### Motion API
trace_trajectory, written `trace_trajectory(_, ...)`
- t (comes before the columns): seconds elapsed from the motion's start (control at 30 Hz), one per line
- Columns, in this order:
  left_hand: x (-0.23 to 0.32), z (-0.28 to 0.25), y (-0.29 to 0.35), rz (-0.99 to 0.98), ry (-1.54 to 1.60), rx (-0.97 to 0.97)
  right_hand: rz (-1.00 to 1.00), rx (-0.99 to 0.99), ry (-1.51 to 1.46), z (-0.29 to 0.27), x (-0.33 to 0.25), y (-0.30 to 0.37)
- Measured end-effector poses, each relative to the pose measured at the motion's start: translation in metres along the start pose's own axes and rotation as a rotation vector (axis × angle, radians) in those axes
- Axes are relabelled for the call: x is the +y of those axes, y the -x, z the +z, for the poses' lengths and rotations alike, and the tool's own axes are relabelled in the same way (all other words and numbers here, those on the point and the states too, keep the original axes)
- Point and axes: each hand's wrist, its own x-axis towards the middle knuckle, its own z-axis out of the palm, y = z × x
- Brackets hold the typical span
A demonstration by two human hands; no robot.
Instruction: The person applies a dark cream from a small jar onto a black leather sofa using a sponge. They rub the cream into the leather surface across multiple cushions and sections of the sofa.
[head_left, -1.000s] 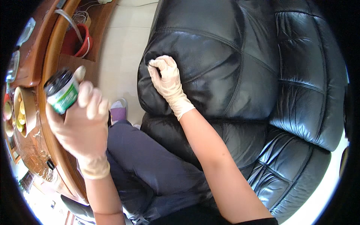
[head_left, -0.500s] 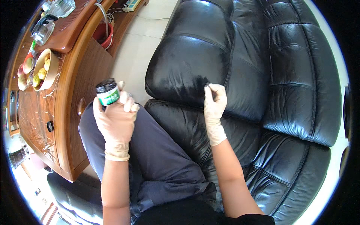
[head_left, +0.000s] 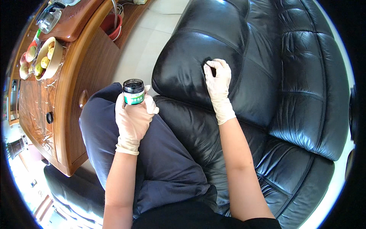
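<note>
In a pale glove, my left hand point(head_left: 133, 120) is closed around an open jar point(head_left: 133, 92) above my knee. The jar is clear, with a green and white label and dark contents. My right hand point(head_left: 218, 78), gloved too, pinches a small black sponge-like pad point(head_left: 207, 61) against the black leather sofa seat point(head_left: 183, 57). Most of the pad is hidden by the fingers and blends with the leather, so its exact kind is hard to make out.
To the left stands a wooden table point(head_left: 91, 68) with a fruit bowl point(head_left: 57, 59), a glass pot point(head_left: 48, 21) and a black ring-shaped lid point(head_left: 50, 117). A red bucket point(head_left: 114, 32) sits beyond it. The sofa backrest point(head_left: 305, 76) rises at the right.
My left hand has brought the jar to the right, over my knee. My right hand has moved farther up the seat, with the pad now against the leather.
</note>
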Motion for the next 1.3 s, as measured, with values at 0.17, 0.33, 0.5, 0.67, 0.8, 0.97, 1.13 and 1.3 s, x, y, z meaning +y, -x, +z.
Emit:
trace_trajectory(0.17, 0.003, -0.002, 0.001, 0.007, 0.038, 0.047, -0.132, -0.058, 0.043, -0.017, -0.006, 0.015)
trace_trajectory(0.33, 0.0, -0.006, -0.004, 0.0, -0.002, -0.009, -0.108, -0.034, 0.059, -0.008, 0.0, -0.002)
trace_trajectory(0.5, 0.0, -0.009, -0.005, 0.023, -0.007, -0.04, -0.124, -0.094, 0.058, -0.005, -0.005, -0.004)
trace_trajectory(0.67, 0.0, -0.009, -0.005, 0.012, 0.07, -0.051, 0.006, -0.076, 0.047, -0.006, 0.005, 0.002)
trace_trajectory(0.8, 0.0, -0.019, -0.006, 0.005, 0.039, -0.119, -0.168, -0.137, 0.088, 0.015, -0.011, -0.029)
trace_trajectory(0.97, -0.002, -0.022, -0.007, 0.004, 0.088, -0.145, -0.274, -0.274, 0.125, 0.047, -0.02, -0.074)
trace_trajectory(1.13, 0.001, -0.01, -0.005, -0.011, 0.087, -0.069, -0.164, -0.217, 0.167, 0.029, 0.008, -0.087)
trace_trajectory(1.3, 0.001, -0.009, -0.003, 0.006, 0.013, -0.048, 0.071, -0.267, 0.079, -0.007, 0.01, -0.05)
